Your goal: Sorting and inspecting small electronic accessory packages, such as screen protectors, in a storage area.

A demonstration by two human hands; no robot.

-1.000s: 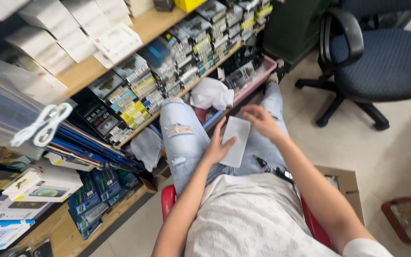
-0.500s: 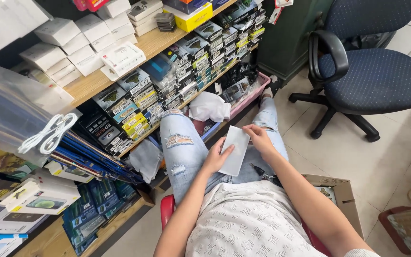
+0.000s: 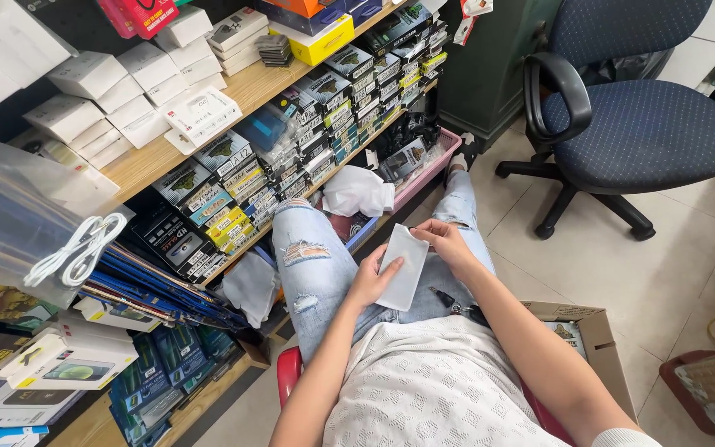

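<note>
The left hand (image 3: 371, 281) is gripping a flat white packet (image 3: 401, 267) from beneath; the right hand (image 3: 447, 244) is pinching its upper corner.

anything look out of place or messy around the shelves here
Yes. A crumpled white cloth lies dumped over the pink tray on the floor, and a white box sits askew, overhanging the shelf edge. Both hands hold a flat white sleeve normally.

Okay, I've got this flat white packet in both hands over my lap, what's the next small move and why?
Probably peel or tear at the top corner. The right hand already pinches the upper edge of the flat white packet, while the left hand braces its lower side over the lap, so it looks steadied for opening.
</note>
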